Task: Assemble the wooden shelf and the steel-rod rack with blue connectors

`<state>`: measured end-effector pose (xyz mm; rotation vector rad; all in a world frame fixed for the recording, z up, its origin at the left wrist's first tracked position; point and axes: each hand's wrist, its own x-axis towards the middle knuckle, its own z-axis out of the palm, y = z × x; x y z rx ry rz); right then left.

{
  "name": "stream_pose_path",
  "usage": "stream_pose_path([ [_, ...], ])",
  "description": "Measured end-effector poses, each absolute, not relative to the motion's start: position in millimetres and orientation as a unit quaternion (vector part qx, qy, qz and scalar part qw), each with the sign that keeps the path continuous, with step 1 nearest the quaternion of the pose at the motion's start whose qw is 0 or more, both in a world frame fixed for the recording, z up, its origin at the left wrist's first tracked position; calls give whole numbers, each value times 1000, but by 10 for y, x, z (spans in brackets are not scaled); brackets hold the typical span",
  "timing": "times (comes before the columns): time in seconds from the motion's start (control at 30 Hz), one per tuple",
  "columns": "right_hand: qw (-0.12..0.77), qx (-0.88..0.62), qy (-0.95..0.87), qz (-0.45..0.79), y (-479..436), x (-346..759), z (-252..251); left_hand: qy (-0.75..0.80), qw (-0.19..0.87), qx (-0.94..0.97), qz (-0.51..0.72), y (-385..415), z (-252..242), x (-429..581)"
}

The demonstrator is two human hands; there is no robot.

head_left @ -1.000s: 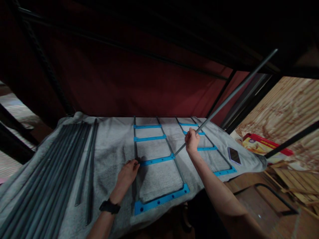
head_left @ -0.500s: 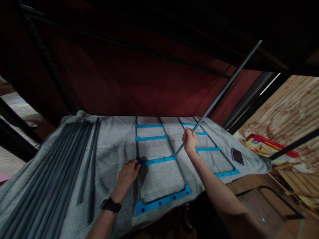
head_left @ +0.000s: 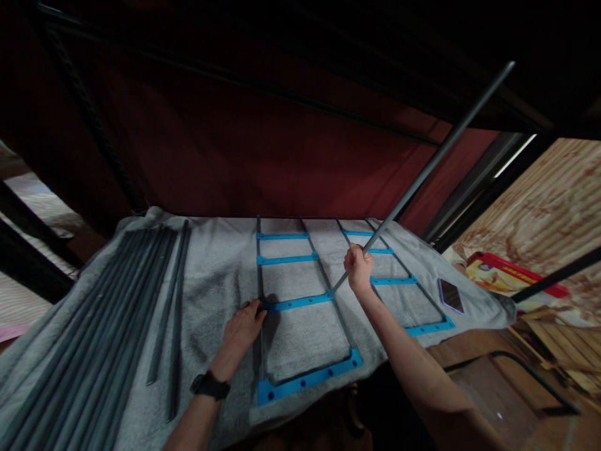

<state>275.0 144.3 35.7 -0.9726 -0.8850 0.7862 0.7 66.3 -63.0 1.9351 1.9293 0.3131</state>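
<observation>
My right hand (head_left: 359, 268) is closed in a fist around a long grey tube (head_left: 422, 175). The tube slants up and to the right, and its lower end meets the right end of a blue crossbar (head_left: 300, 303). At the crossbar's left end, my left hand (head_left: 245, 322), with a black watch on the wrist, has its fingers closed over the corner; the fingertips are partly hidden. That crossbar belongs to a ladder-like frame of grey tubes and blue bars, lying flat, with a wider blue bar (head_left: 310, 378) at the near end.
Grey tubes (head_left: 103, 326) lie in a row at the left, with two separate ones (head_left: 174, 351) beside them. A second frame (head_left: 429, 327) and a phone (head_left: 451, 295) are on the right of the grey blanket (head_left: 213, 250). Behind hangs a dark red cloth (head_left: 235, 163). A chair (head_left: 530, 376) stands lower right.
The tube's upper end has swung slightly up and to the right, while its lower end stays at the crossbar. Both hands keep their places. The view has shifted a little.
</observation>
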Motion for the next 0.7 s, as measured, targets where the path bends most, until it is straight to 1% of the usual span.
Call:
stream_pose_path([
  [0.13,715,-414,-413,382,1467,2764,402,686,195,692,111,654,-630,6],
  [0.3,671,-369,-453,456,1497,2803,477,673,181,709,111,661,-692,0],
  [0.43,662,-355,-458,475,1501,2847,482,674,160,714,107,648,-730,9],
  [0.53,668,-361,-457,465,1498,2848,443,671,147,720,97,638,-738,30],
  [0.7,697,-405,-450,384,1499,2740,351,661,126,733,102,638,-778,49],
])
